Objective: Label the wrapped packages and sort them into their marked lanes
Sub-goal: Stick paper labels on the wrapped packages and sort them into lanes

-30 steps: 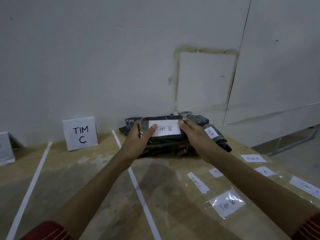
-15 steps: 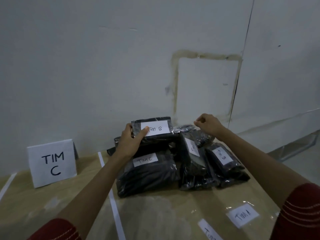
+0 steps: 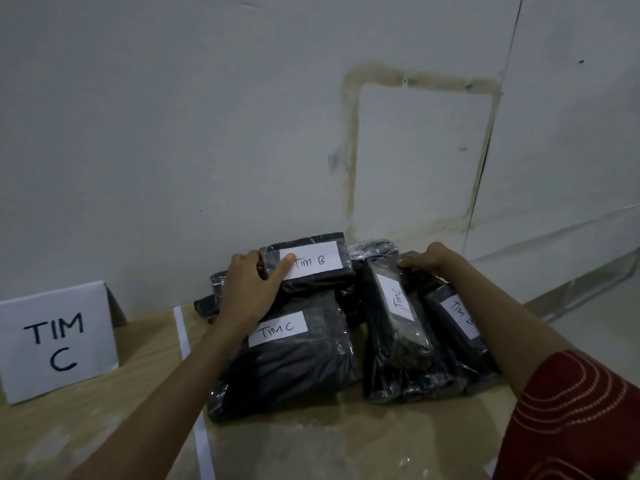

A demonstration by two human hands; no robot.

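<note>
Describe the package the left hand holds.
Right of the white folded TIM C card, black film-wrapped packages are piled. The left hand grips the topmost, rearmost package. Its TIM B label reads level; the other TIM B label, far right, runs sideways.

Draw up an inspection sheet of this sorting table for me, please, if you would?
Surface: wooden table with a white tape lane line; TIM C sign stands at the left.
Job's things: top TIM B package sits above the flat TIM C package; middle TIM C package and right TIM B package lie beside them.
Clutter: nothing seen.
Grips: left hand holds the top TIM B package, thumb on its label; right hand touches the middle TIM C package's far end, grip unclear.
Cables: nothing seen.
Surroundings: white wall with a stained rectangular outline; floor at the right.
</note>
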